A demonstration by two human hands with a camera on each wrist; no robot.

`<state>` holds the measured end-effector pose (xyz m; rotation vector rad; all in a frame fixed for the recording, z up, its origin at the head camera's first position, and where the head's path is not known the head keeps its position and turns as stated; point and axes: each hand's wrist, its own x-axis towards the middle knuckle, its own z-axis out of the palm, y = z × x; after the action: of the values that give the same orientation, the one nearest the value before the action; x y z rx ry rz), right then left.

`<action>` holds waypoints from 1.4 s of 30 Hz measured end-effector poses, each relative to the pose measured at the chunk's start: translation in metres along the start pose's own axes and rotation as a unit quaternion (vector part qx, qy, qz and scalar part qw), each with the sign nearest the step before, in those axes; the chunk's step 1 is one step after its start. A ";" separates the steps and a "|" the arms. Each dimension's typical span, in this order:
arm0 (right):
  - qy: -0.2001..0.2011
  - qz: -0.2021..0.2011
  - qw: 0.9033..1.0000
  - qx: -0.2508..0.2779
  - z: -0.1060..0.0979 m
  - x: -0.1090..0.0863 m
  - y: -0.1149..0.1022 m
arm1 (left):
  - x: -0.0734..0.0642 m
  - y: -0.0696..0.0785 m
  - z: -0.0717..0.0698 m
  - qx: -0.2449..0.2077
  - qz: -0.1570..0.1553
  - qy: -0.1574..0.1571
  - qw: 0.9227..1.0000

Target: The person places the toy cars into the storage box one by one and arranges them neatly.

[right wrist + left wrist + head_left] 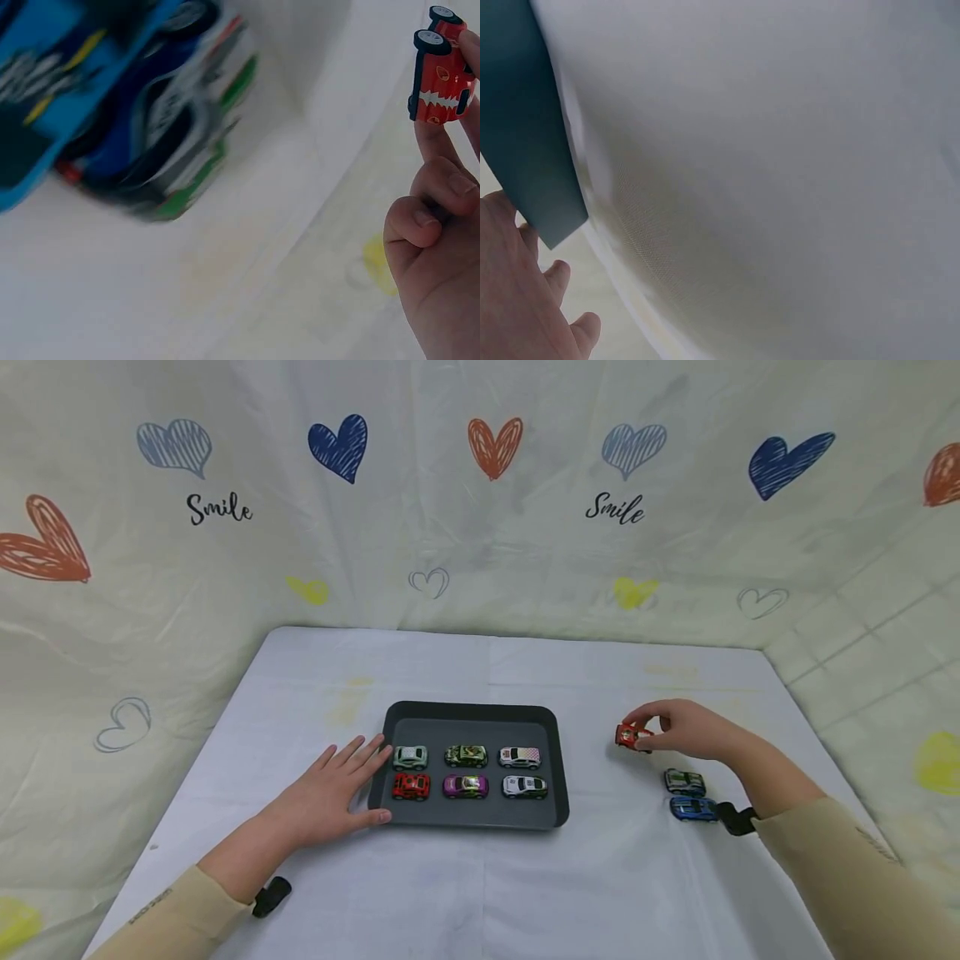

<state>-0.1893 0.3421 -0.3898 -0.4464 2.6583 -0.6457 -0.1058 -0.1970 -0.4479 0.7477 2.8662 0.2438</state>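
Observation:
Between thumb and fingers my right hand point(686, 729) pinches a red toy car point(630, 737), to the right of the tray. The right wrist view shows that red toy car point(442, 79) with its white tooth-like markings, held at the fingertips. My left hand point(327, 793) lies with fingers spread at the left edge of a dark grey tray point(480, 817). In the tray sit two rows of toy cars: a pale green one point(410, 757), a camouflage one point(466, 756), a pink-and-white one point(520, 757), then a red one point(410, 787), a purple one point(465, 787) and a white one point(524, 787).
A dark green toy car point(684, 782) and a blue toy car point(693, 808) stand side by side under the right forearm. A white cloth point(525, 893) covers the table. Behind it hangs a curtain point(465, 527) printed with hearts.

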 end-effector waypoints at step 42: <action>-0.030 -0.195 0.978 -0.074 0.061 0.118 -0.191 | 0.003 0.004 0.002 -0.004 -0.008 -0.009 1.000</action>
<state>-0.2272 0.1126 -0.3794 -1.0298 2.5888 -0.5313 -0.1060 -0.1922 -0.4495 0.7206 2.8516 0.2459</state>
